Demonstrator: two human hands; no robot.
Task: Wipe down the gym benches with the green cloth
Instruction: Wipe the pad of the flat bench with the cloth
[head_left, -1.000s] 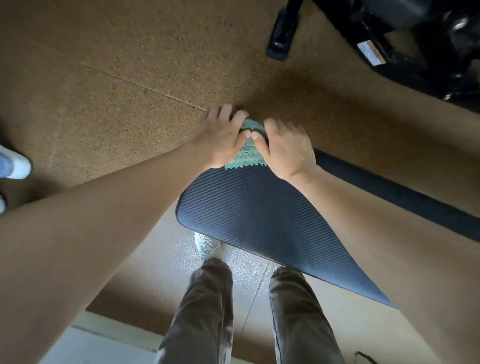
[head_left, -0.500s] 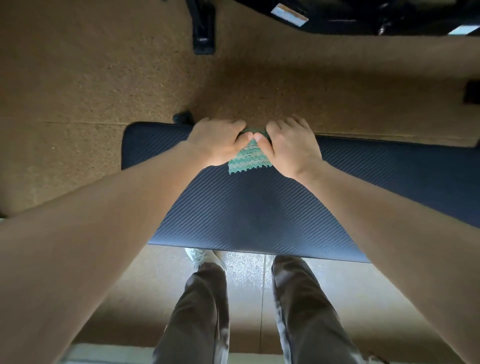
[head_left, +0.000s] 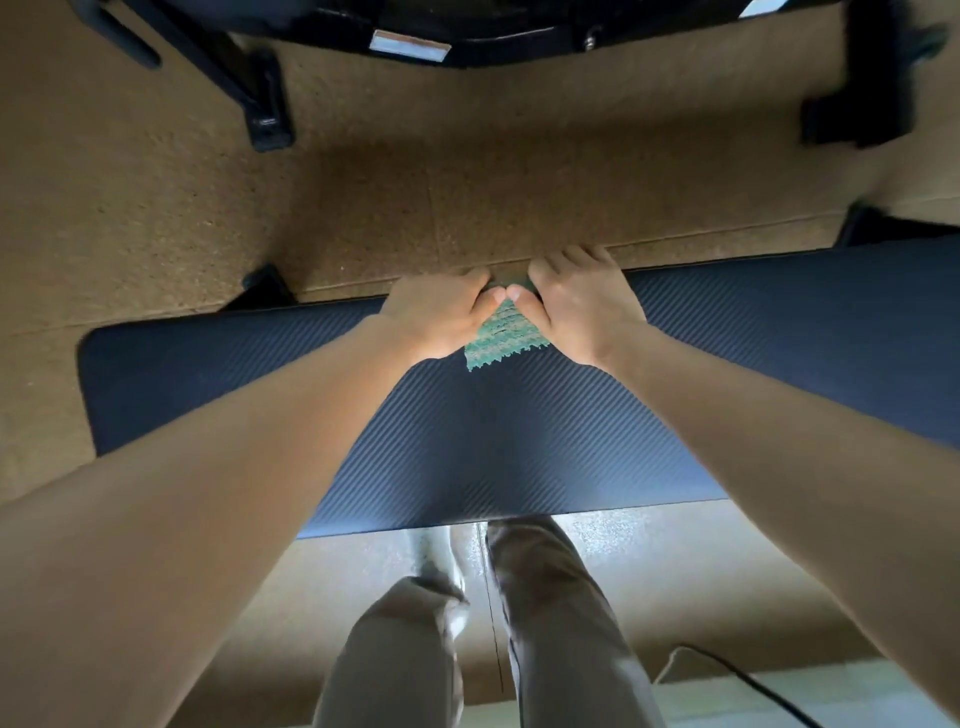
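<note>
A dark blue ribbed bench pad (head_left: 493, 447) runs left to right across the view. The green cloth (head_left: 501, 338), with a zigzag edge, lies on the pad near its far edge. My left hand (head_left: 441, 317) presses on the cloth's left part and my right hand (head_left: 582, 312) on its right part, thumbs touching above it. My fingers curl over the pad's far edge. Most of the cloth is hidden under both hands.
Brown speckled rubber flooring (head_left: 467, 197) lies beyond the bench. Black machine frames (head_left: 265, 114) and a black foot (head_left: 857, 114) stand at the back. My legs in grey trousers (head_left: 519, 634) are below the pad's near edge. A black cable (head_left: 753, 686) lies at the lower right.
The view has swung so the bench now runs level across it, with its left end in sight. Both hands stay pressed on the cloth, which has moved along the pad's far edge.
</note>
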